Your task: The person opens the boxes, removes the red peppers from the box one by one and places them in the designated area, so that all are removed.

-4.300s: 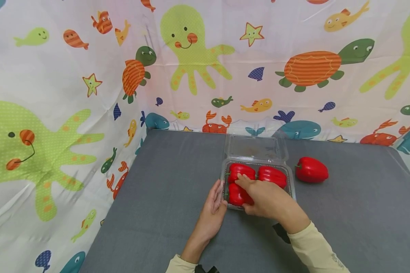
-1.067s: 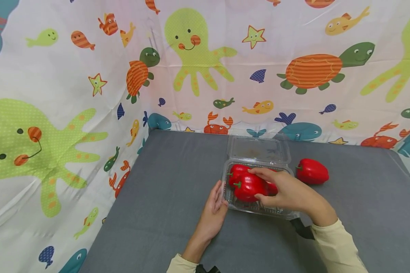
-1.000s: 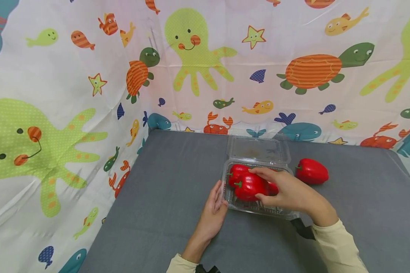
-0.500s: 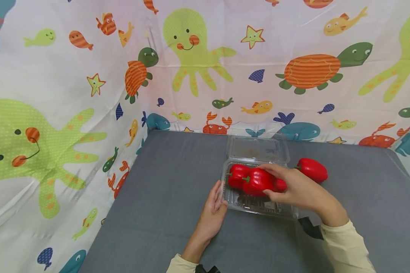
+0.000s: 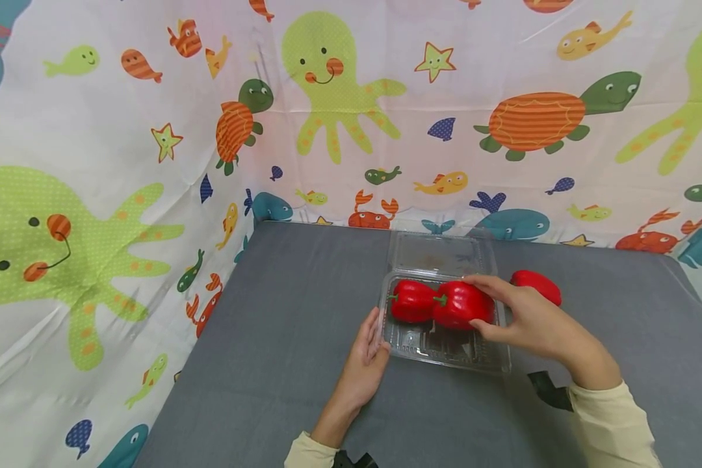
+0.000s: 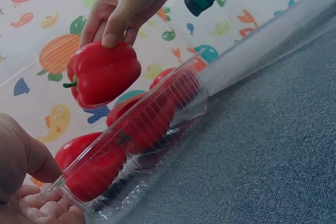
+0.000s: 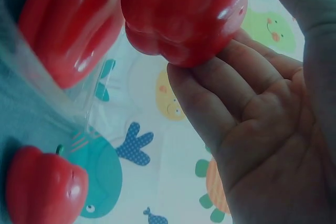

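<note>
1. One white fabric backdrop (image 5: 351, 130), printed with octopuses, turtles, crabs, whales and fish; hung at the rear and along the left.
2. One grey cloth-covered tabletop (image 5: 304, 292), reaching back to the backdrop.
3. One clear plastic container (image 5: 433, 343), rectangular, ribbed; base on the tabletop, transparent lid (image 5: 439, 255) laid back behind it.
4. Two pale yellow sleeves (image 5: 611, 422), one to each arm, at the lower edge of the head view.
5. One right hand (image 5: 529, 318), bare; thumb and fingers clamped on opposite sides of a glossy red bell pepper, palm off its skin.
6. One left hand (image 5: 359, 367), bare; thumb over the rim, fingers lower down, gripping the container's left side.
7. Four red bell peppers, much alike in size:
   - held pepper (image 5: 463, 304), above the container's base, raised over the rim in the left wrist view;
   - left pepper (image 5: 412, 301), inside the base at left rear, lying on its side;
   - right pepper (image 6: 142, 121), inside the base at right rear, covered by the held one in the head view;
   - loose pepper (image 5: 538, 286), on the tabletop just right of the container, partly covered by the right hand.
8. Two black bands (image 5: 550, 391), one near each wrist.
9. One short green stem (image 5: 440, 299), on the held pepper, pointing left in the head view.
</note>
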Demonstrator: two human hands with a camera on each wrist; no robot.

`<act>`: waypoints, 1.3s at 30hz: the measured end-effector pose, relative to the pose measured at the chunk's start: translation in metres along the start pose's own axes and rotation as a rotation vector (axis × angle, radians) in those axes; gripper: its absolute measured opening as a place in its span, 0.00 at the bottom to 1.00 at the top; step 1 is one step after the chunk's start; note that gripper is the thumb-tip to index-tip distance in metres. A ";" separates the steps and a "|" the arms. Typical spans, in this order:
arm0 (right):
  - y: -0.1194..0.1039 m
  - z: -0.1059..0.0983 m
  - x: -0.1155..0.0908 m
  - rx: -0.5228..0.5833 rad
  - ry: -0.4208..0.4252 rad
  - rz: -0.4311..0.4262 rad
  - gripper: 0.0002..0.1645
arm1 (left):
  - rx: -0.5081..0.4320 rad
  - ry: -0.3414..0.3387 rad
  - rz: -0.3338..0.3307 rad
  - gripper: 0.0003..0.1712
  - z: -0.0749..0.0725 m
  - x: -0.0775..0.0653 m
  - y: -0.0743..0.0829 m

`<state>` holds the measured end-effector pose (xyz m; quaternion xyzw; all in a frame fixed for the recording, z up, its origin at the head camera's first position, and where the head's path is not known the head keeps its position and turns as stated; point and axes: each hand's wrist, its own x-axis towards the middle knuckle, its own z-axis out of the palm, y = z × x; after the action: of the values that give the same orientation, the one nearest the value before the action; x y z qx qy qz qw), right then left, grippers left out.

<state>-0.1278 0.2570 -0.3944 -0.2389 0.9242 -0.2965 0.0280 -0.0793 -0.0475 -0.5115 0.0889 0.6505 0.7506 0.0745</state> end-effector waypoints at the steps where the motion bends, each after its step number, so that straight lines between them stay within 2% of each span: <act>1: 0.001 -0.001 -0.001 0.004 0.005 -0.001 0.50 | -0.001 -0.002 0.002 0.40 0.000 0.000 0.000; 9: 0.010 -0.009 -0.012 0.052 0.021 0.019 0.47 | 0.005 -0.009 -0.002 0.40 -0.001 -0.001 0.000; 17: 0.019 -0.016 -0.020 0.027 0.049 0.031 0.47 | 0.014 -0.008 -0.007 0.40 -0.001 -0.002 0.000; 30: 0.027 -0.032 -0.031 0.009 0.064 0.105 0.48 | 0.029 0.003 -0.017 0.40 0.000 -0.001 0.001; 39: 0.037 -0.039 -0.042 -0.023 0.130 0.113 0.48 | 0.042 0.010 -0.010 0.40 0.001 -0.001 0.001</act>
<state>-0.1145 0.3233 -0.3872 -0.1671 0.9394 -0.2989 -0.0180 -0.0782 -0.0466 -0.5101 0.0834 0.6670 0.7367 0.0731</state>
